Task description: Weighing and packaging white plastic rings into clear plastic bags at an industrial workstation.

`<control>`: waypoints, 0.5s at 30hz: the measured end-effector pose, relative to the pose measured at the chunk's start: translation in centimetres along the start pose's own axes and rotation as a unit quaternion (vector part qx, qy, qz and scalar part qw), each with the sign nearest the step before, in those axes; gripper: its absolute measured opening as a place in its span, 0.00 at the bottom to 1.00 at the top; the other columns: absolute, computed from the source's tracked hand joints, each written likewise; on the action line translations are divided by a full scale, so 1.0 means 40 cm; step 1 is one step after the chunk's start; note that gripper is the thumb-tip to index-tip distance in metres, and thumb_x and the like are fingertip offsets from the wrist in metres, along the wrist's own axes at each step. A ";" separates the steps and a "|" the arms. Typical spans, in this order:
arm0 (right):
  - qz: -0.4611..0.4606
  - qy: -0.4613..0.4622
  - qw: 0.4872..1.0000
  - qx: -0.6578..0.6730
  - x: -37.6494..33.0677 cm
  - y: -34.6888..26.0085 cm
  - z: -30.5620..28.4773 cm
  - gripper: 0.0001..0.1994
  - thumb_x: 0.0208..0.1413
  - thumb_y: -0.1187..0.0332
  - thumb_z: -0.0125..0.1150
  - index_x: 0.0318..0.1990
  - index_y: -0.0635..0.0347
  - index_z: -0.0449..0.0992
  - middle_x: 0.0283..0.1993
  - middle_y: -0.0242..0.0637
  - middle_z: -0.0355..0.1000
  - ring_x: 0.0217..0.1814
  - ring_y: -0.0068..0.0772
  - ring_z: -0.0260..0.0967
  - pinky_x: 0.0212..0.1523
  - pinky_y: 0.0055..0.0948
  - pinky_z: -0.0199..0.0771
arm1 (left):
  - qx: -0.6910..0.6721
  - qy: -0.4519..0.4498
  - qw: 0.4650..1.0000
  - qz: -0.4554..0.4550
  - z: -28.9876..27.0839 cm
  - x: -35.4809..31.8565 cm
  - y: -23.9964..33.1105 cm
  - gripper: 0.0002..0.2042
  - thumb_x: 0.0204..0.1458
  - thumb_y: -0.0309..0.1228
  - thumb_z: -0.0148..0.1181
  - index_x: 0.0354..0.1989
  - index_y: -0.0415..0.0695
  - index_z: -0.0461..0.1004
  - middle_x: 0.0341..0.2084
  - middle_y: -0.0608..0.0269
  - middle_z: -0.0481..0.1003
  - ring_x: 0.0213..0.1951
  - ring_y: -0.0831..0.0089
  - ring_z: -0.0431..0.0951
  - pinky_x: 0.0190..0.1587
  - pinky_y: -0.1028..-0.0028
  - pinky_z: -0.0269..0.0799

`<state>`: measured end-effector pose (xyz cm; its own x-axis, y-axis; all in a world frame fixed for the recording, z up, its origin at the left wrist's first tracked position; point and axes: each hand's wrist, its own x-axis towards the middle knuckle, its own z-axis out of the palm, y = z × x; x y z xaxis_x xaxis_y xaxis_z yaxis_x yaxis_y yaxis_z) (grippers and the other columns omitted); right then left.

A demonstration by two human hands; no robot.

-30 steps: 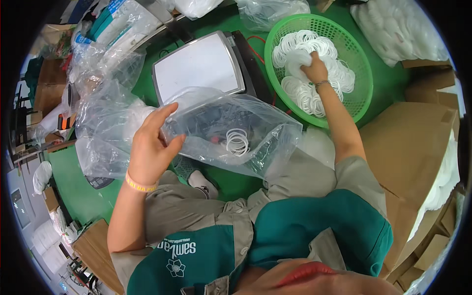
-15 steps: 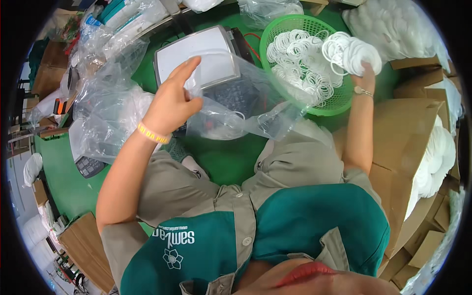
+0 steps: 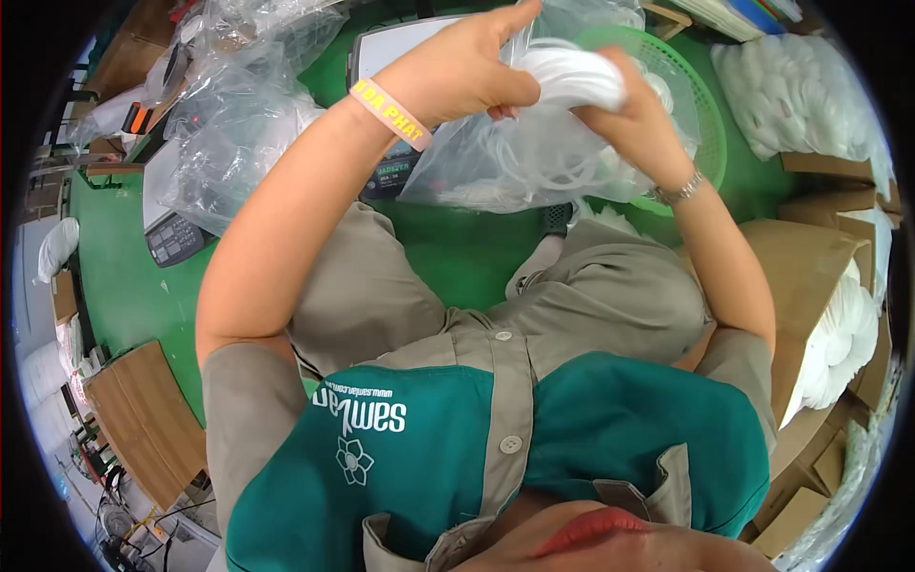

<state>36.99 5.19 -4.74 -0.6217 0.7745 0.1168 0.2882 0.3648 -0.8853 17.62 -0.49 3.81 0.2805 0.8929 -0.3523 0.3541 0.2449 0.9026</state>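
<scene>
My left hand (image 3: 467, 71) grips the mouth of a clear plastic bag (image 3: 457, 176), with its index finger stretched outward and its thumb beside the opening. A bundle of thin white rings (image 3: 572, 78) is in my right hand (image 3: 643, 129), fingers curled round its right side. The bundle is at the bag's mouth, close to my left thumb. More white rings show blurred through the film below it. Behind the bag and my right hand, a green perforated basket (image 3: 710, 143) holds further white rings, partly hidden.
A scale with a pale platform (image 3: 396, 48) stands behind my left forearm. Another scale (image 3: 174, 238) sits on the green floor at left, by crumpled clear plastic (image 3: 238, 133). At right are an open carton (image 3: 762, 276) with white goods and a full clear bag (image 3: 791, 100).
My right hand has carried the ring bundle left, from over the basket to the bag's mouth. My left hand has moved right and farther away, with the bag.
</scene>
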 end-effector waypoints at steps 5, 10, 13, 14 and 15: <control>-0.104 -0.193 0.894 -0.390 0.104 -0.007 0.008 0.25 0.42 0.67 0.62 0.49 0.59 0.62 0.41 0.50 0.68 0.42 0.50 0.65 0.43 0.37 0.66 | -0.100 0.071 0.970 0.210 -0.106 -0.057 -0.020 0.35 0.38 0.17 0.51 0.60 0.31 0.46 0.50 0.56 0.65 0.22 0.81 0.68 0.25 0.81 0.66; -0.330 -0.105 0.857 -0.381 0.212 -0.135 -0.062 0.21 0.48 0.65 0.58 0.50 0.59 0.65 0.42 0.42 0.69 0.36 0.37 0.67 0.41 0.30 0.67 | -0.047 0.215 0.923 0.315 -0.163 -0.147 0.078 0.27 0.42 0.18 0.48 0.55 0.34 0.58 0.38 0.66 0.72 0.20 0.85 0.68 0.22 0.86 0.65; -0.122 -0.060 0.911 -0.390 0.220 -0.329 0.013 0.17 0.50 0.65 0.54 0.46 0.63 0.68 0.42 0.46 0.71 0.45 0.42 0.68 0.46 0.33 0.66 | -0.043 0.248 0.912 0.325 -0.231 -0.167 0.054 0.25 0.42 0.18 0.46 0.54 0.36 0.61 0.35 0.69 0.72 0.18 0.87 0.66 0.20 0.89 0.61; -0.159 -0.114 0.951 -0.238 0.207 -0.318 -0.051 0.17 0.50 0.64 0.55 0.45 0.64 0.68 0.42 0.44 0.71 0.44 0.39 0.68 0.45 0.32 0.66 | -0.036 0.211 0.917 0.337 -0.246 -0.119 0.076 0.26 0.41 0.17 0.45 0.55 0.37 0.60 0.36 0.69 0.72 0.18 0.87 0.66 0.19 0.89 0.60; -0.208 -0.173 0.961 -0.060 0.223 -0.271 -0.094 0.17 0.50 0.64 0.56 0.45 0.64 0.68 0.42 0.43 0.71 0.44 0.37 0.68 0.45 0.30 0.66 | -0.004 0.204 0.928 0.311 -0.270 -0.056 0.068 0.28 0.40 0.15 0.44 0.56 0.38 0.59 0.39 0.66 0.72 0.18 0.86 0.64 0.19 0.88 0.59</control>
<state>31.07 10.10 7.60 -0.9004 0.3379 0.2740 0.0315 0.6788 -0.7336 8.31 2.26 9.74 0.0664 0.9312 0.3584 0.2300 -0.3638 0.9026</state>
